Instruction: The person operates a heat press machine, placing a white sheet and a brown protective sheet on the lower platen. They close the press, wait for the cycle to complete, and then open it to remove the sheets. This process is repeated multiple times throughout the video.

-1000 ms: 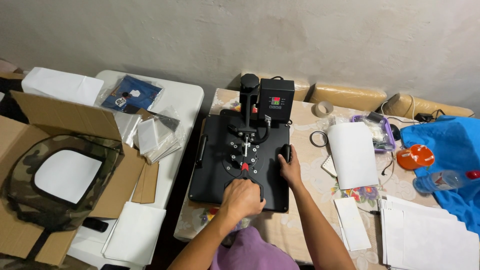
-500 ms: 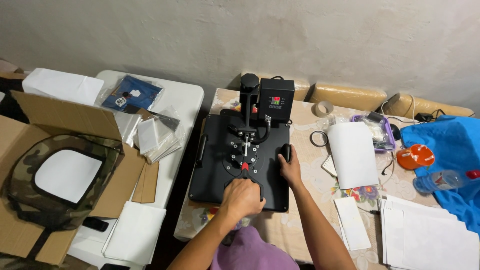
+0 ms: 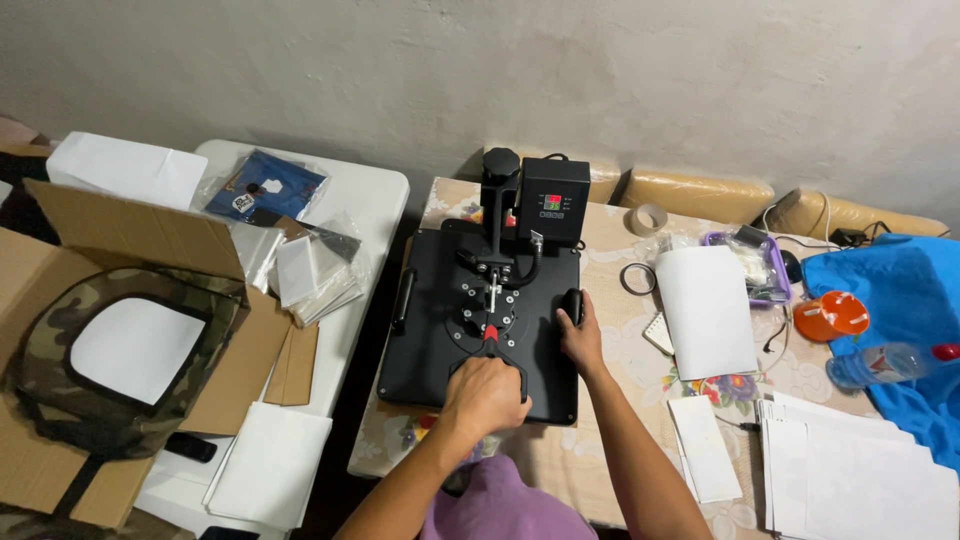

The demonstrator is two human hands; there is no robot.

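No change across 3 frames: our left hand [image 3: 487, 394] stays clamped on press handle [image 3: 492, 372], right hand [image 3: 579, 330] gripping side knob [image 3: 572, 303]; press [image 3: 480, 330] shut.

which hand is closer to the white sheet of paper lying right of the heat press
Right. The right hand grips the side handle on the heat press, just left of the white sheet. The left hand holds the front lever, farther away.
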